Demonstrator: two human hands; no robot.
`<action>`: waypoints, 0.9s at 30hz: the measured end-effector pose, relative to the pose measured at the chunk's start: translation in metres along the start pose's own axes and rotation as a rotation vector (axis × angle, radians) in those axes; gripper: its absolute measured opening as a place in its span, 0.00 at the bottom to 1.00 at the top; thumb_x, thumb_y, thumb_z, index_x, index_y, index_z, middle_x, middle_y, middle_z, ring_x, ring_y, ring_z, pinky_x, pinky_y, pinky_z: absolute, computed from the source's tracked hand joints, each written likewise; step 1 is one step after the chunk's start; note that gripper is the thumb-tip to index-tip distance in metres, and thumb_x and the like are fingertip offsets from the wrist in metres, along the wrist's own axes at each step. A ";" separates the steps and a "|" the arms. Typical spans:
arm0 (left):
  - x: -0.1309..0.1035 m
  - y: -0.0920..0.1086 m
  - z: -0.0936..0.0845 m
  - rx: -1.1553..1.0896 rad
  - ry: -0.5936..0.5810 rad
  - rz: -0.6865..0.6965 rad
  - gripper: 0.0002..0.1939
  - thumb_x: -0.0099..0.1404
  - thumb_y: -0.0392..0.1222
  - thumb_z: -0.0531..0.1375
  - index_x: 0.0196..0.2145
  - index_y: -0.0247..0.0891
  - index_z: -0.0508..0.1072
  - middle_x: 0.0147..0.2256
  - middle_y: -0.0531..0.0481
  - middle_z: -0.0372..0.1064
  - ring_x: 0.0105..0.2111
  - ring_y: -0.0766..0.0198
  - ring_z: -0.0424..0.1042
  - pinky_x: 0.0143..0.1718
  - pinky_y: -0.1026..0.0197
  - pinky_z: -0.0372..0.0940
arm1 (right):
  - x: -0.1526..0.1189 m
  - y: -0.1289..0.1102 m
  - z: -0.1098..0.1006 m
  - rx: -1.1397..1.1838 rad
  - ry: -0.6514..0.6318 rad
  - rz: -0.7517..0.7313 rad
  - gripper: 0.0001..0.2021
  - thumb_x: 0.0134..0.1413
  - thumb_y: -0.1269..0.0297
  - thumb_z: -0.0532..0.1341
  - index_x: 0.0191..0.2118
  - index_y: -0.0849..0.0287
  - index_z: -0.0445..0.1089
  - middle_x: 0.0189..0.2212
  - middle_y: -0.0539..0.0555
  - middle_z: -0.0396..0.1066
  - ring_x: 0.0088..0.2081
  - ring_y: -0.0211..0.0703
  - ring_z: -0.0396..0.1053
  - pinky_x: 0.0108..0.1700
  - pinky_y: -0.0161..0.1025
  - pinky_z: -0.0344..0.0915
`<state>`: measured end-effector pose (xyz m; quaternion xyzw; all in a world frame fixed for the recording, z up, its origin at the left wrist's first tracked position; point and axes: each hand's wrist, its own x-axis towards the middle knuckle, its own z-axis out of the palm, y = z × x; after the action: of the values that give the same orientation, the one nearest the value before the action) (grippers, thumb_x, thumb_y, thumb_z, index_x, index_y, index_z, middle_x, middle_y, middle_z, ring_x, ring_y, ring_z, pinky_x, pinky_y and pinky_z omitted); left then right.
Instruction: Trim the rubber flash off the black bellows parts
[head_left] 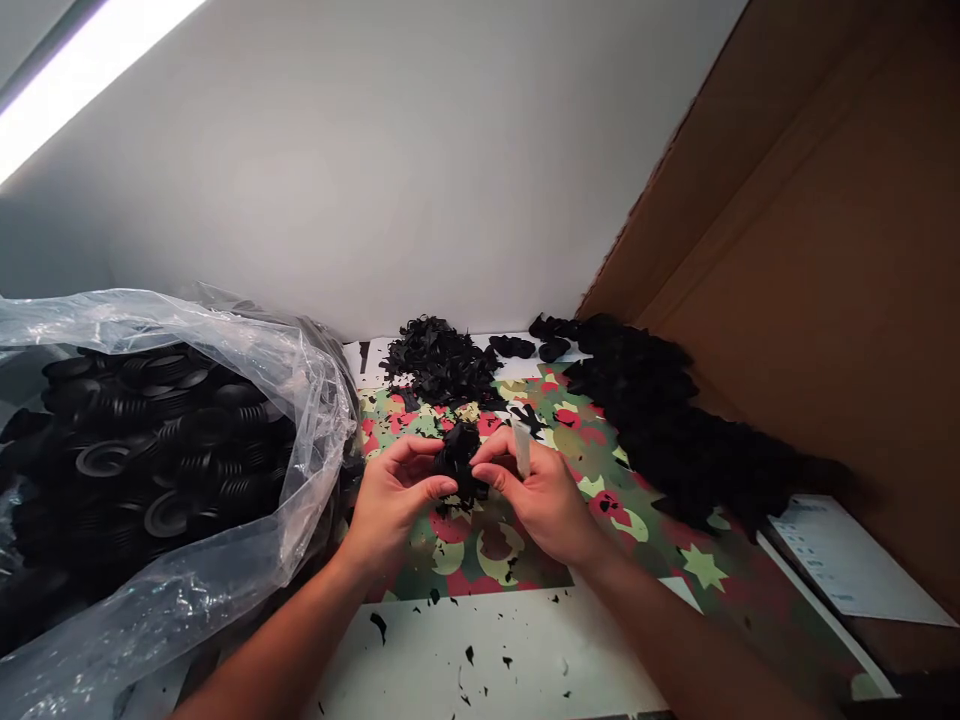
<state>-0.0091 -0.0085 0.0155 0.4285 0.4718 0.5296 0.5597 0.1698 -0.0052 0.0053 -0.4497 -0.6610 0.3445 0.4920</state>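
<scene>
A black ribbed rubber part [459,455] is held up between both hands over the patterned sheet. My left hand [401,490] is closed round its left side, thumb at the front. At its right side, my right hand [536,490] has thumb and index finger pinched against the part. A pale, flat, strip-like tool [521,447] sticks up from between the fingers of my right hand; its working end is hidden. Just behind the hands lies a heap of black rubber scraps [442,360].
On the left, a clear plastic bag [315,430] stands open, filled with black ribbed rubber parts [187,435]. A long pile of black parts [667,430] lies along the cardboard wall [810,300]. Scraps dot the camouflage-patterned sheet [705,568] and white surface [420,665]. A white paper [862,560] lies right.
</scene>
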 end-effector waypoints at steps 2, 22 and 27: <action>0.001 0.000 0.000 -0.018 -0.009 -0.003 0.16 0.44 0.36 0.75 0.33 0.38 0.79 0.29 0.53 0.76 0.29 0.63 0.74 0.32 0.63 0.70 | 0.000 0.000 0.000 0.028 0.093 0.030 0.14 0.65 0.53 0.60 0.32 0.55 0.73 0.30 0.51 0.71 0.32 0.43 0.68 0.34 0.39 0.65; 0.005 -0.006 -0.010 0.011 0.023 0.099 0.19 0.45 0.41 0.77 0.33 0.38 0.76 0.33 0.53 0.70 0.32 0.66 0.70 0.32 0.67 0.67 | -0.010 -0.011 0.002 0.075 -0.062 -0.143 0.06 0.61 0.64 0.62 0.31 0.54 0.69 0.45 0.56 0.78 0.47 0.49 0.76 0.49 0.47 0.71; 0.004 -0.006 -0.011 0.015 0.036 0.092 0.18 0.45 0.40 0.77 0.33 0.38 0.78 0.32 0.54 0.70 0.31 0.67 0.69 0.31 0.68 0.66 | -0.008 -0.012 -0.003 -0.032 -0.170 -0.187 0.06 0.64 0.66 0.59 0.33 0.52 0.65 0.51 0.56 0.78 0.51 0.50 0.74 0.54 0.50 0.68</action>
<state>-0.0188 -0.0047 0.0073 0.4444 0.4656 0.5586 0.5232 0.1703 -0.0167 0.0138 -0.3630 -0.7449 0.3233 0.4570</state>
